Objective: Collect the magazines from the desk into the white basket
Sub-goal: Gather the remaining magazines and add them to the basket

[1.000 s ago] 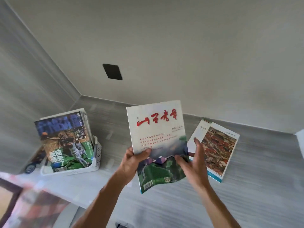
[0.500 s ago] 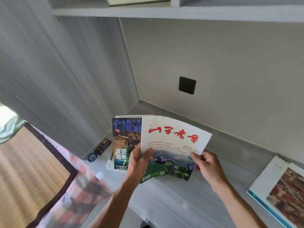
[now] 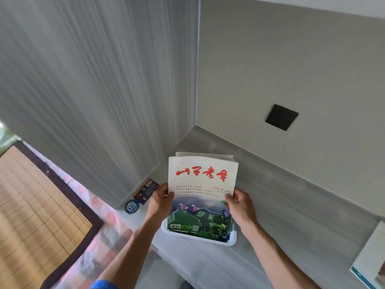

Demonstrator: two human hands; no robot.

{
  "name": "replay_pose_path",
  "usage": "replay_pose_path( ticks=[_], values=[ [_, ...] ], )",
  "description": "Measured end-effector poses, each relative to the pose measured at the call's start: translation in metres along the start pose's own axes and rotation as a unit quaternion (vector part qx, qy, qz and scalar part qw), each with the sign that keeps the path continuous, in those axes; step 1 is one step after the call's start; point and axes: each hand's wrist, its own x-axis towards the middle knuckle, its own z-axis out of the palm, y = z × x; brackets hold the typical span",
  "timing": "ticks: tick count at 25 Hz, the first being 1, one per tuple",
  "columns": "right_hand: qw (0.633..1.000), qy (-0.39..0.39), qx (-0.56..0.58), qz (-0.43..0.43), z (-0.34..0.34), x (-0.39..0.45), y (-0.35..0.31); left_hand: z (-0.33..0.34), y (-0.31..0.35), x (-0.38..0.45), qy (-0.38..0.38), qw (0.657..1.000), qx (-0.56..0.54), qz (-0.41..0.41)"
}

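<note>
From the head view, the magazine with red brush lettering (image 3: 203,197) stands almost upright with its bottom edge already down inside the white basket (image 3: 230,241), which sits on the grey table (image 3: 281,205) in the corner where the two walls meet. Behind it, toward twelve o'clock, the pale top edges of other magazines (image 3: 205,154) already filed there peek over its cover. The left hand (image 3: 160,202) grips the magazine's nine o'clock edge, thumb lying over the front of the cover and fingers curled behind; the right hand (image 3: 239,207) pinches the three o'clock edge the same way, so both are closed on it at about mid-height. It looks thin, light and floppy, a glossy cover that I would expect to slide easily against its neighbours and to bow if held by one corner, so taking both long edges as here seems the sound grip, keeping it flat while it goes in. At about nine o'clock from the basket lie a small dark card (image 3: 146,189) and a round blue badge (image 3: 131,206) against the wall. Far off at four o'clock, another magazine (image 3: 370,259) waits flat on the table, cut by the frame edge, and I take it to be next.
</note>
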Motion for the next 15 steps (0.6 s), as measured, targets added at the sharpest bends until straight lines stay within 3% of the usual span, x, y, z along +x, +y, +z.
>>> replay_pose_path(
  ticks=[3,6,8,11,15],
  values=[
    [0.991,0.03,0.08,0.106,-0.004,0.013,0.011,0.01,-0.009,0.011,-0.03,0.998,0.05,0.031],
    [0.984,0.004,0.131,0.119,-0.015,0.021,0.009,0.017,0.002,0.017,-0.02,0.995,0.095,0.017],
    [0.984,-0.014,0.146,0.096,-0.021,0.016,0.007,0.02,0.012,0.008,0.029,0.993,0.118,0.011],
    [0.983,-0.012,0.159,0.094,-0.041,-0.002,0.023,0.035,0.035,-0.021,0.113,0.972,0.163,0.128],
    [0.961,0.053,0.213,0.168,-0.098,-0.036,0.083,0.098,0.079,-0.07,-0.018,0.955,0.105,0.276]
  ],
)
